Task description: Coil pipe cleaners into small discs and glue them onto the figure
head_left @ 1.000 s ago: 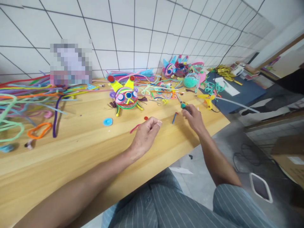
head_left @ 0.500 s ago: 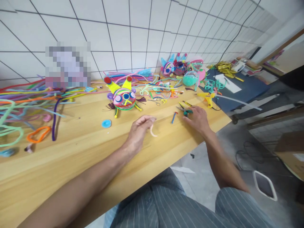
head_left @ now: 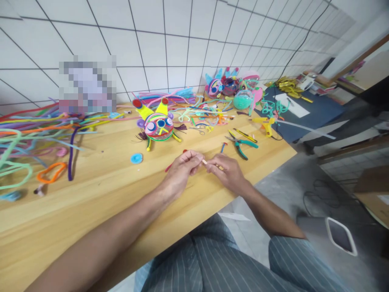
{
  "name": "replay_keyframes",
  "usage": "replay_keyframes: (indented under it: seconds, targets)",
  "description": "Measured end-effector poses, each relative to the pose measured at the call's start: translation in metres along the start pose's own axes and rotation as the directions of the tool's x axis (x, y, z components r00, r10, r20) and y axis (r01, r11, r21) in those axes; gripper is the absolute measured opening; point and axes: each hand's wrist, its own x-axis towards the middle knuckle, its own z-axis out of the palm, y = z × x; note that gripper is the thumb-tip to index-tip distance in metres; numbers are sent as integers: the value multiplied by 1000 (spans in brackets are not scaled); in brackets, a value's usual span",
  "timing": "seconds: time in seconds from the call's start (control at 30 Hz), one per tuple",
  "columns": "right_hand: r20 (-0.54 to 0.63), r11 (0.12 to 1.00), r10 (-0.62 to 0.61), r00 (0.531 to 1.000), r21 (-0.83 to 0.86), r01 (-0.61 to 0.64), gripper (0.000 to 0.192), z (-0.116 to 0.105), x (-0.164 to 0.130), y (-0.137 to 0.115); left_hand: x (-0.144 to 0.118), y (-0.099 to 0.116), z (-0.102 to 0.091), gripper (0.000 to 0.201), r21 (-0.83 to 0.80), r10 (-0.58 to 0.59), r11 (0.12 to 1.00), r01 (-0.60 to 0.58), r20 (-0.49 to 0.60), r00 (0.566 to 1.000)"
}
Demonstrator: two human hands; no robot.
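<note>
Near the table's front edge, my left hand (head_left: 187, 165) and my right hand (head_left: 226, 172) meet, fingertips almost touching. Both pinch a short, pale peach pipe cleaner (head_left: 204, 162), mostly hidden by the fingers. Just beyond the right hand lie green-handled pliers (head_left: 241, 144), jaws pointing left, beside a yellow utility knife (head_left: 245, 135). A blue stick with a red tip (head_left: 224, 147) is partly covered by the right hand. Behind the left hand stands a colourful mask-like figure (head_left: 159, 126) with yellow horns. A blue coiled disc (head_left: 136, 158) lies to its front left.
Loose pipe cleaners (head_left: 39, 134) cover the table's left side, with an orange loop (head_left: 51, 173) and a purple strip (head_left: 71, 154) nearer. Scissors (head_left: 199, 130) lie mid-table. A yellow glue gun (head_left: 266, 126) rests at the right edge. Finished figures (head_left: 215, 86) stand against the tiled wall.
My right hand has left the pliers, moved left and taken hold of the pipe cleaner by my left hand. The pliers now lie uncovered on the table.
</note>
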Motion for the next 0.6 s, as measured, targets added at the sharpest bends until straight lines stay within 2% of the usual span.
replay_keyframes:
  seconds: [0.07, 0.13, 0.27, 0.43, 0.6]
  targets:
    - [26, 999, -36, 999, -11, 36, 27, -5, -1, 4, 1, 3, -1, 28, -17, -68, 997, 69, 31, 997]
    - [49, 1000, -9, 999, -6, 9, 27, -10, -2, 5, 3, 5, -2, 31, -30, -99, 994, 100, 53, 994]
    - [24, 996, 86, 996, -7, -86, 28, -13, -3, 0, 8, 3, -7, 39, 0, -38, 999, 38, 87, 995]
    - [63, 995, 82, 995, 56, -85, 31, -10, -1, -7, 6, -6, -9, 41, 162, 28, 986, -45, 107, 994]
    - [115, 974, 155, 981, 150, -171, 36, -25, 0, 5, 5, -8, -8, 41, 106, 19, 994, -27, 80, 997]
